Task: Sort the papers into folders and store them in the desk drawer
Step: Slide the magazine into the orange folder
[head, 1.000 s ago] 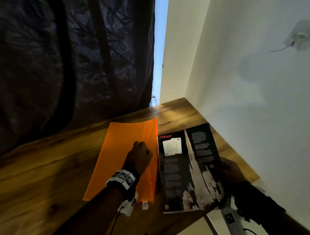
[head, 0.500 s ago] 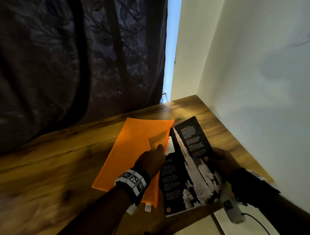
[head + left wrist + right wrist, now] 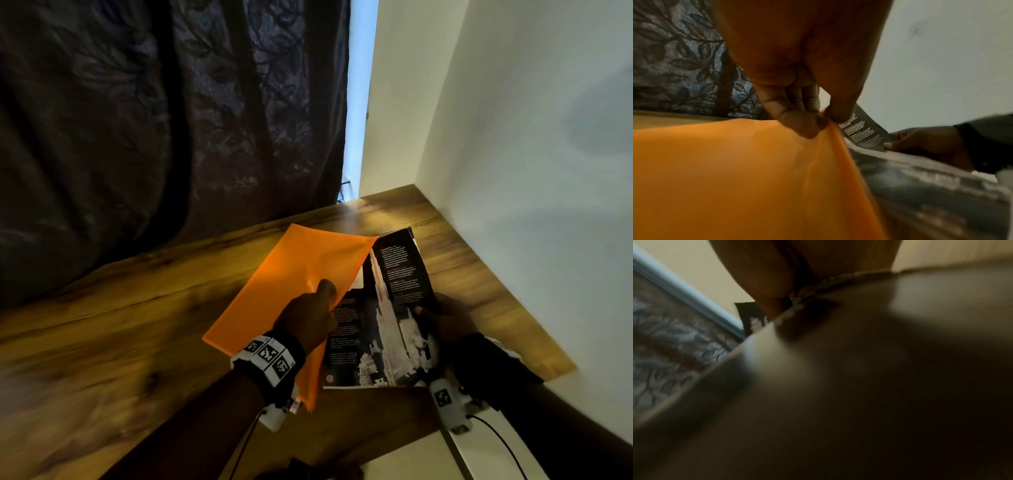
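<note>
Two hands at work on a wooden desk (image 3: 113,329). Left hand (image 3: 308,317) with thumb and forefinger pinched on the raised right edge of an orange folder (image 3: 291,281), upper flap lifted clear of the sheet beneath (pinch plain in the left wrist view). Folder lying slantwise mid-desk, near corner at 6 o'clock, far corner toward 12. Right hand (image 3: 445,322) at 3 o'clock of the folder, fingers curled round the right edge of a black printed paper (image 3: 387,329), thumb on top. Paper's left margin tucked under the lifted orange flap, near edge overhanging the desk front. Dark leaf-patterned curtain (image 3: 154,120) behind the desk from 9 to 12 o'clock; pale wall (image 3: 531,154) close at 3 o'clock, hemming in the right hand. Right wrist view mostly blurred and dark.
</note>
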Tool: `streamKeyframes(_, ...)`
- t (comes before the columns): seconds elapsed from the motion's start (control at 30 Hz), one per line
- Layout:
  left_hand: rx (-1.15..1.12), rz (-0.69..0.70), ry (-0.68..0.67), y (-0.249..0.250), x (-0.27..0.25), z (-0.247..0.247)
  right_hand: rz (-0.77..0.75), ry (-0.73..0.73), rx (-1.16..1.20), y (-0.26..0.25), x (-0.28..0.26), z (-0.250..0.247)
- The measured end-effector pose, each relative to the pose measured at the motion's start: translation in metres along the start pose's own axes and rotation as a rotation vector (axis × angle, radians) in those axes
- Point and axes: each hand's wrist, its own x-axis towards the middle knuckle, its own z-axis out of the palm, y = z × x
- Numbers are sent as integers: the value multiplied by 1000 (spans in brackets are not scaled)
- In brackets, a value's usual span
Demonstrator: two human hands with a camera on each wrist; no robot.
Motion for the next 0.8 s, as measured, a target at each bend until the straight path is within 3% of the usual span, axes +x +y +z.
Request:
streamKeyframes(0.2, 218, -168, -168, -14, 2, 5, 9, -3, -30, 11, 2, 10)
streamKeyframes(0.3, 241, -124, -216, -16, -2, 9, 18, 18, -16, 13, 3, 14)
streamKeyframes(0.43, 270, -51, -165, -5, -2, 11, 37, 62, 9, 17, 5, 19)
streamKeyframes(0.63, 169, -14, -244, 24, -5, 18, 89, 130, 46, 22, 5, 33)
streamKeyframes(0.8, 137, -21, -263, 40, -5, 29, -54, 146, 10, 24, -5, 56)
